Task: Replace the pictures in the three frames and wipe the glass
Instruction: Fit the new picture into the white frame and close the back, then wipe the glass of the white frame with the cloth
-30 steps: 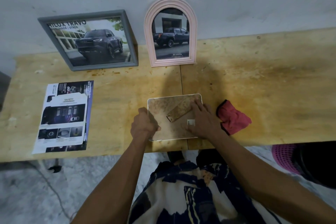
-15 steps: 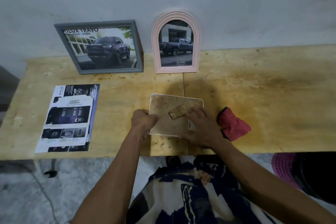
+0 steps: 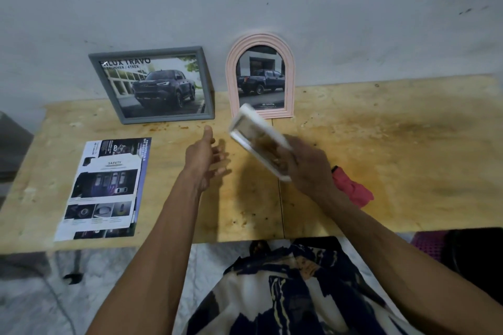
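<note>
My right hand (image 3: 307,168) grips a small white frame (image 3: 257,136) by its lower end and holds it tilted above the wooden table (image 3: 394,160); its brown back shows, blurred. To its left my left hand (image 3: 208,156) hovers free with relaxed fingers, holding nothing. A grey frame (image 3: 155,84) and a pink arched frame (image 3: 261,76), each with a truck picture, lean on the wall at the back. A red cloth (image 3: 352,189) lies crumpled just right of my right wrist.
A printed car brochure (image 3: 106,187) lies flat on the table's left part. The table's front edge runs just before my lap. A pink basket (image 3: 430,245) and a dark object sit on the floor at lower right.
The white frame lay face down on the table under both hands; my right hand has lifted and tilted it. My left hand has let go and moved up and left.
</note>
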A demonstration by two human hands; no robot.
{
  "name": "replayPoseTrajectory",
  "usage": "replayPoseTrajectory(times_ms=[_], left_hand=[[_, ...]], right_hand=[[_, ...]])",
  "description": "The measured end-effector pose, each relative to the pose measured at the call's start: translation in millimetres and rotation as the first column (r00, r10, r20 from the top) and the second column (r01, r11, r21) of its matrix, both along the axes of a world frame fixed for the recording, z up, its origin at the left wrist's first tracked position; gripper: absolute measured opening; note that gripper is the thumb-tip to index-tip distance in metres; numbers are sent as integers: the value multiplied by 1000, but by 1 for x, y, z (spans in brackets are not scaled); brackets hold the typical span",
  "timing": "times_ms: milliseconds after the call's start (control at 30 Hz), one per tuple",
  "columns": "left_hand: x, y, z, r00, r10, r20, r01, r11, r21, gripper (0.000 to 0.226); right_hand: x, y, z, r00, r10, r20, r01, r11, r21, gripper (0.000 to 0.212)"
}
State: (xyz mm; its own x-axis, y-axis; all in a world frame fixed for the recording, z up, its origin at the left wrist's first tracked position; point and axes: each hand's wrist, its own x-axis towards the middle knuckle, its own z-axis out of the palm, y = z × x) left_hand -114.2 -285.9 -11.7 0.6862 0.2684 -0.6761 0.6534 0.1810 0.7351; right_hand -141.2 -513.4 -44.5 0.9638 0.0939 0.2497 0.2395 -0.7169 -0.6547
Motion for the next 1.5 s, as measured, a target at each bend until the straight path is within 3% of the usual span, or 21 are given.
replayPoseTrajectory(times_ms=[67,167,267,367,533,833,1033,1300,1333,1433,1500], left_hand=[[-2,-4,-8,998,-51,30,48,993,112,43],[-15,-13,-21,991,-134,32,130,987,96,32],[-28,-19,-28,985,-163,48,164,986,-14,25],[-39,-19,-32,990,-124,67,130,987,-93,19],[-55,-16,-39,994,-102,51,106,990,-92,16],[-72,-18,-80,975,-187,-122,202,971,125,27],[-77,-31,-99,940,-285,-188,333,884,329,30],[-82,-46,-95,941,-283,-183,337,796,503,22],[-82,-46,-95,944,-275,-182,330,801,501,20],[-81,-46,-95,946,-272,-178,325,804,498,21],[-81,-45,-95,945,-274,-179,327,804,496,21]], right_hand=[[7,0,8,979,-171,-108,192,954,231,33],[11,0,8,899,-283,-335,416,791,448,34],[6,1,5,821,-233,-522,534,638,556,33],[1,2,-1,772,-211,-600,592,583,557,30],[-16,7,-24,722,-216,-657,611,644,460,15],[-38,7,-56,581,-213,-786,563,802,198,26],[-43,1,-63,636,-231,-736,484,862,148,23],[-44,-7,-55,722,-227,-654,328,944,34,19],[-45,-9,-53,736,-248,-629,318,948,-2,14],[-46,-21,-55,800,-383,-462,300,922,-244,40],[-47,-33,-56,828,-456,-327,313,859,-405,46]])
